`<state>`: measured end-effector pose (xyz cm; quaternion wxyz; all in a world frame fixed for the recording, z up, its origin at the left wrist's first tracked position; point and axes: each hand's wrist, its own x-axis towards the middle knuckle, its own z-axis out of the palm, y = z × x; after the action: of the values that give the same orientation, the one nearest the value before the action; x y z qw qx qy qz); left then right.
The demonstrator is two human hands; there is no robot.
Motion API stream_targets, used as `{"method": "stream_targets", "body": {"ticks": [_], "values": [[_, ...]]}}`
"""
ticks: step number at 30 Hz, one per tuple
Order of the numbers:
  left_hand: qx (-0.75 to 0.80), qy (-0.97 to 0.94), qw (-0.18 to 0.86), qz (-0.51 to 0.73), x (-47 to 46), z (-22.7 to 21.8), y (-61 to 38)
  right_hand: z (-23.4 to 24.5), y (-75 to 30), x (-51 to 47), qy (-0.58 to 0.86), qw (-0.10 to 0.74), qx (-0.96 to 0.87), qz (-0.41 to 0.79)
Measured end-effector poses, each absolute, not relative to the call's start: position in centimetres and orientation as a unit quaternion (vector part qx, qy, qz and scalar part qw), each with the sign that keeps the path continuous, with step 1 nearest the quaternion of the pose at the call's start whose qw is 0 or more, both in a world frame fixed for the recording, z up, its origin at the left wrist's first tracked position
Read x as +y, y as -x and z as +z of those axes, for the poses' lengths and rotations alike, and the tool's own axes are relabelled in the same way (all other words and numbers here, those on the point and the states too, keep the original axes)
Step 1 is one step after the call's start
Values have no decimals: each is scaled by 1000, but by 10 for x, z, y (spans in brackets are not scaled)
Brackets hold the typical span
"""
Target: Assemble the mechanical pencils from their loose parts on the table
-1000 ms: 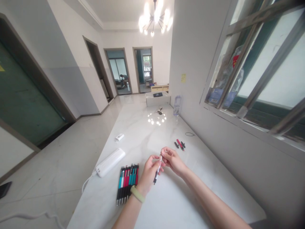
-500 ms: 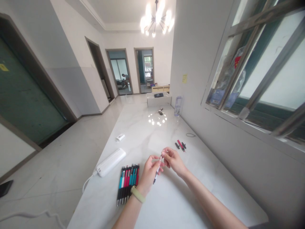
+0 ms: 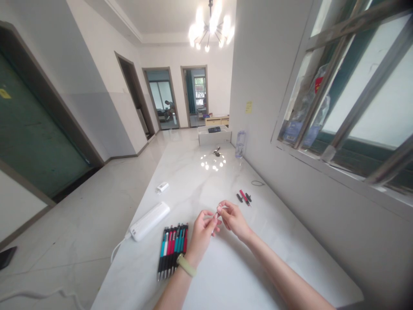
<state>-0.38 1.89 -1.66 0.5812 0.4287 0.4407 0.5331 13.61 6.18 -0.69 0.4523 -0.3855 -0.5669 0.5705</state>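
My left hand [image 3: 202, 230] is closed around a slim white pen [image 3: 216, 216], mostly covered by the fingers. The fingertips of my right hand [image 3: 234, 218] pinch together at its upper end; the exact part between them is too small to make out. Left of my left wrist, several pens [image 3: 172, 249] with teal, white, red and black barrels lie side by side in a row. Beyond my right hand are loose pen parts: a red barrel [image 3: 244, 196] between two short black pieces [image 3: 239, 198].
A white power strip [image 3: 151, 220] and a small white adapter [image 3: 162, 187] lie along the table's left side. Keys [image 3: 217, 151], a clear bottle [image 3: 240, 144] and a white box [image 3: 214, 137] stand farther back. A thin dark loop [image 3: 257, 183] lies near the right wall.
The dark lower end of the pen, which stuck out below my left hand, no longer shows. Both hands stay close together in nearly the same place.
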Motion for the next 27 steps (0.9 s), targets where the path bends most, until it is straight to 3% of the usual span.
{"method": "stream_targets", "body": {"ticks": [27], "values": [[451, -465, 544, 533, 20, -13, 7, -2, -138, 57, 362, 461, -607, 537]]}}
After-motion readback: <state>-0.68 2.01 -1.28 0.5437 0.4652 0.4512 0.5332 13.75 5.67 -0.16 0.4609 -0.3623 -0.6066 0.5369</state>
